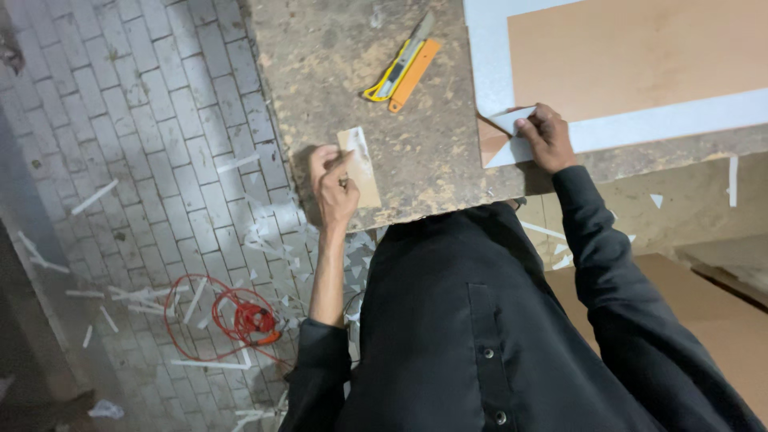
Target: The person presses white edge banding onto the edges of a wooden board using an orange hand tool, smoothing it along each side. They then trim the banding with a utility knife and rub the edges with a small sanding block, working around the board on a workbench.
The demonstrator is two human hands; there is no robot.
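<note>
Head view, looking down at a person in a dark long-sleeved shirt leaning over a worn, mottled table (416,160). The left hand (334,188) has its fingers curled together, pinching a small tan block (360,164) that lies flat on the table near its front edge. The right hand (546,136) presses down with bent fingers on the peeled corner of a pale film (512,118), which lifts off a large tan sheet (640,56) with a pale grey border lying on the right part of the table. A yellow and orange utility knife (402,68) lies on the table between and above the hands, well apart from both; whether its blade is out I cannot tell for certain. Below the table, the grey brick floor (144,120) is littered with thin white strips (94,197) and small scraps, and a tangled red cord (240,316) lies among them. As a judgement, several things could go wrong: the film corner could tear if it is pulled at a sharp angle; the block could slip off the near table edge, since it sits close to it; a reach for the knife without looking could meet the blade; and the loose strips and cord on the floor could catch a foot.
</note>
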